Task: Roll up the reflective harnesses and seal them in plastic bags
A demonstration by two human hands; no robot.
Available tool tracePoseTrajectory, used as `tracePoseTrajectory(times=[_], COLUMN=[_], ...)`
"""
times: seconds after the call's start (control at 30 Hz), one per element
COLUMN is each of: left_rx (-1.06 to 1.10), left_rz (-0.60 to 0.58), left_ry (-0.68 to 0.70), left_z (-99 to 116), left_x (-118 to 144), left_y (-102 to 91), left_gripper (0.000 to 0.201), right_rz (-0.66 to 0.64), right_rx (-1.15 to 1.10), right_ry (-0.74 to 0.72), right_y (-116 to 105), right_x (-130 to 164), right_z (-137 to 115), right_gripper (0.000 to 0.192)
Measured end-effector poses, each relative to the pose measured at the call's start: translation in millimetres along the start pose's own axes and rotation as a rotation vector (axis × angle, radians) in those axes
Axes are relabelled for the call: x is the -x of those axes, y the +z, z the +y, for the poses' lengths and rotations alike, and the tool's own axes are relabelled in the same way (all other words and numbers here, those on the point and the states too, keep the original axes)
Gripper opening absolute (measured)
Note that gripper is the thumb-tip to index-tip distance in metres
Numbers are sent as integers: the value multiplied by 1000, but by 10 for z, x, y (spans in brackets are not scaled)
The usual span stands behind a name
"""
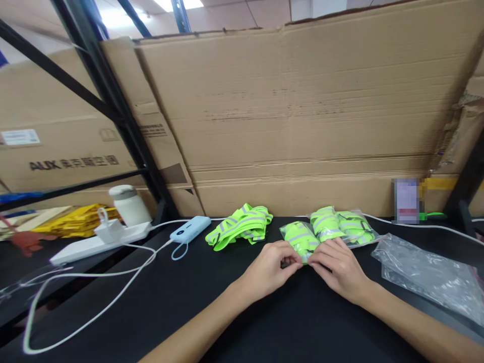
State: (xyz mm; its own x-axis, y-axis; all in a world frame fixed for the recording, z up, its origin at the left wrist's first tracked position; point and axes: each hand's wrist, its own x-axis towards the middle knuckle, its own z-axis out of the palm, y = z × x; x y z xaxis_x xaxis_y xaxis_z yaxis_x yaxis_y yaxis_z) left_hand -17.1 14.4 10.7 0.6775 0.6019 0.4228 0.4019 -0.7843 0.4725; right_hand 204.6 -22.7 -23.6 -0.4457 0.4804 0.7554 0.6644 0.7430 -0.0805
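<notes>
Both hands meet at the near end of a clear plastic bag (299, 238) that holds a folded neon-yellow reflective vest. My left hand (273, 264) pinches the bag's edge from the left, and my right hand (338, 265) pinches it from the right. Two more bagged vests (342, 225) lie just behind, touching the first. A loose, unbagged vest (242, 227) lies to the left of them on the black table (181, 307).
A pile of empty clear bags (427, 272) lies at the right. A light blue power bank (190, 229), a white power strip (100, 243) with a charger and white cables (94, 282) sit at the left. Large cardboard sheets (302, 116) stand behind the table.
</notes>
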Motion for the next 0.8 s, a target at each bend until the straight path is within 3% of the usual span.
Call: tracePoseTrajectory(times=[0.37,0.6,0.8], left_rx=[-46,-62,-100], left_rz=[27,-75,-60], left_ry=[101,29,157], left_z=[23,30,5], left_x=[34,10,28], left_y=[55,-63,-66], left_gripper=[11,4,14], right_rz=[5,-10,-10], right_rx=[-14,-25,-63], right_ry=[-23,2,-22], right_y=[3,-1,7], right_x=[4,-9,-5], right_z=[-16,-7,-11], right_gripper=[13,18,17])
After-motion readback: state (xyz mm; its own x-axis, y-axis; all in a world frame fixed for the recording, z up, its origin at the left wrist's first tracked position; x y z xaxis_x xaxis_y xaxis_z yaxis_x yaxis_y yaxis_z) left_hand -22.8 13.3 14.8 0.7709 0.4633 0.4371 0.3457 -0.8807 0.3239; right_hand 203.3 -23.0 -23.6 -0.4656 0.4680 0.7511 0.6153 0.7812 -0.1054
